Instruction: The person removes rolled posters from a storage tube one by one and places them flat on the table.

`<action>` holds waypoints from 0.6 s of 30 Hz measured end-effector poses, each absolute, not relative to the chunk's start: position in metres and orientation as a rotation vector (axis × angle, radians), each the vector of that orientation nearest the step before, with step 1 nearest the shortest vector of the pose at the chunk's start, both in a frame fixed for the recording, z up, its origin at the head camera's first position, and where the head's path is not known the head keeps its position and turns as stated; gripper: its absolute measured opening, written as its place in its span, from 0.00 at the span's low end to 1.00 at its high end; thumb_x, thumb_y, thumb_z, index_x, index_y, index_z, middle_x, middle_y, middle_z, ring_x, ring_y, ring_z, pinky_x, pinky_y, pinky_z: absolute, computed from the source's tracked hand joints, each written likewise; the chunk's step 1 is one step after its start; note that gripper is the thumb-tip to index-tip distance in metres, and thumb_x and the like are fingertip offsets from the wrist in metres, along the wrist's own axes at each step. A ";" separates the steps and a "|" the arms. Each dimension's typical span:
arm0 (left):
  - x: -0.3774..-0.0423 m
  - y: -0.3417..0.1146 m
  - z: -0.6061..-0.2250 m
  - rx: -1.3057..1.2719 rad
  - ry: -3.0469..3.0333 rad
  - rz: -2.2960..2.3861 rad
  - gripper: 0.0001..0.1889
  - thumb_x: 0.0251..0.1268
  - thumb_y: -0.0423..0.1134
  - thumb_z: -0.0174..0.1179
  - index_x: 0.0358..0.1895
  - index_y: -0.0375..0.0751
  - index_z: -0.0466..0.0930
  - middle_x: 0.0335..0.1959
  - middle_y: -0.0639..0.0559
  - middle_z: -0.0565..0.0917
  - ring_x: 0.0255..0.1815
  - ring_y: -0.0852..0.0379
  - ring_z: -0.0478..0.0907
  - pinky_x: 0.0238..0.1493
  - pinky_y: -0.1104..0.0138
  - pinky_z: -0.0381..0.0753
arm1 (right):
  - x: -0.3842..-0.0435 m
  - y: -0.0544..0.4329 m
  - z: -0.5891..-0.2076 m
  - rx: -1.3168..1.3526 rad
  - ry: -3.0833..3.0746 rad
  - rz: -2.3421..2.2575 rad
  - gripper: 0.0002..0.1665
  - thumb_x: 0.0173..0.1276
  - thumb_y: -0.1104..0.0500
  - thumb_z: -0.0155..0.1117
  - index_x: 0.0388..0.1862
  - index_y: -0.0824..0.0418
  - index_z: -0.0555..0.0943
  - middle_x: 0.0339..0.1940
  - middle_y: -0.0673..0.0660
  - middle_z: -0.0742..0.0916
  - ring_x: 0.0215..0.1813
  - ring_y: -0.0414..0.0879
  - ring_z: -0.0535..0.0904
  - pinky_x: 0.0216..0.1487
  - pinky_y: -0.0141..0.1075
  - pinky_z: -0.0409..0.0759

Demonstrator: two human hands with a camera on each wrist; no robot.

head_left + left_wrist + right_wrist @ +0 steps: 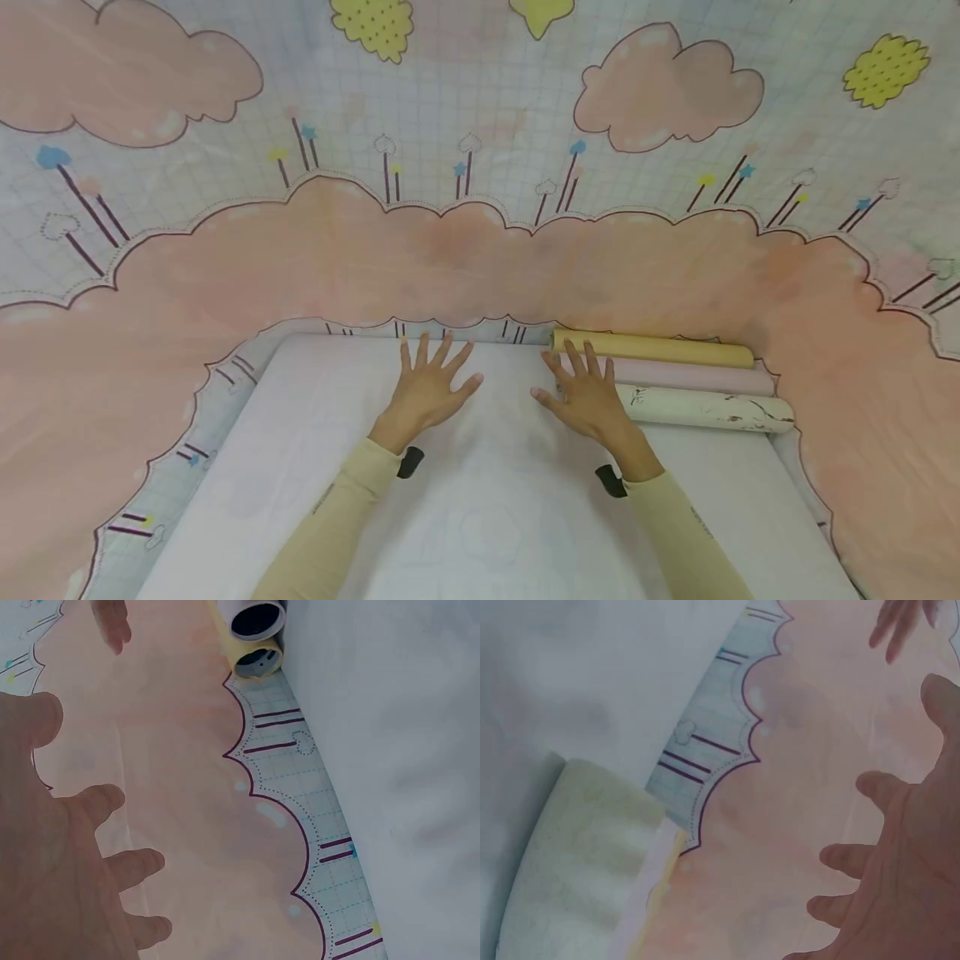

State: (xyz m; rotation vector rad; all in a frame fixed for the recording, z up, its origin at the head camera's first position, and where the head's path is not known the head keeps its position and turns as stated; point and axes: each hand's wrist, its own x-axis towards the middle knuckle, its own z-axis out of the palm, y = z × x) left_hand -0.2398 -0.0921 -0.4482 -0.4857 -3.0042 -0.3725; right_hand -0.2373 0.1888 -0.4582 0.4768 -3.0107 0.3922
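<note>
Both hands hover over a white tabletop (480, 483), fingers spread and holding nothing. In the head view the left hand (427, 387) is left of centre, palm down. The right hand (588, 392) is beside the left ends of three rolls and covers part of them from this view. Farthest back is a yellow roll (667, 348), then a pale pink roll (697, 377), then a cream roll with a dark branch-like pattern (712, 410). In the left wrist view, the hollow ends of the yellow roll (257, 660) and pink roll (256, 621) show.
A cloth printed with peach clouds (450, 267) hangs behind the table and surrounds its sides. Its scalloped pattern borders the table's back edge. Dark bands (410, 462) show at both wrists, by the beige sleeves (330, 517).
</note>
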 end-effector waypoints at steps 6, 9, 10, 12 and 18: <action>-0.243 -0.086 -0.452 -0.498 -2.999 -0.387 0.36 0.72 0.71 0.31 0.78 0.63 0.50 0.80 0.45 0.53 0.81 0.34 0.37 0.73 0.32 0.30 | -0.242 0.200 -0.454 0.454 -2.988 0.381 0.42 0.70 0.26 0.43 0.78 0.40 0.57 0.82 0.60 0.54 0.81 0.66 0.40 0.71 0.74 0.41; -0.244 -0.082 -0.453 -0.498 -2.985 -0.401 0.36 0.72 0.71 0.31 0.78 0.64 0.50 0.80 0.45 0.54 0.81 0.35 0.39 0.74 0.33 0.31 | -0.242 0.207 -0.453 0.444 -2.968 0.364 0.42 0.70 0.26 0.42 0.78 0.41 0.59 0.82 0.61 0.54 0.81 0.66 0.41 0.71 0.74 0.41; -0.244 -0.081 -0.453 -0.499 -2.982 -0.408 0.36 0.72 0.71 0.31 0.78 0.64 0.50 0.80 0.46 0.54 0.81 0.36 0.39 0.74 0.33 0.31 | -0.241 0.209 -0.454 0.440 -2.966 0.364 0.42 0.70 0.26 0.42 0.78 0.42 0.59 0.82 0.61 0.54 0.81 0.66 0.41 0.71 0.74 0.41; -0.243 -0.077 -0.454 -0.507 -2.982 -0.425 0.35 0.72 0.71 0.32 0.78 0.63 0.51 0.80 0.46 0.53 0.81 0.36 0.39 0.74 0.33 0.31 | -0.238 0.214 -0.455 0.429 -2.974 0.366 0.43 0.70 0.27 0.43 0.78 0.43 0.59 0.82 0.61 0.54 0.81 0.65 0.40 0.71 0.74 0.40; -0.241 -0.065 -0.457 -0.514 -2.983 -0.416 0.35 0.72 0.70 0.31 0.78 0.64 0.51 0.80 0.48 0.53 0.81 0.37 0.40 0.75 0.34 0.34 | -0.232 0.229 -0.461 0.410 -2.958 0.359 0.42 0.70 0.29 0.47 0.78 0.45 0.60 0.81 0.61 0.56 0.81 0.65 0.41 0.71 0.74 0.41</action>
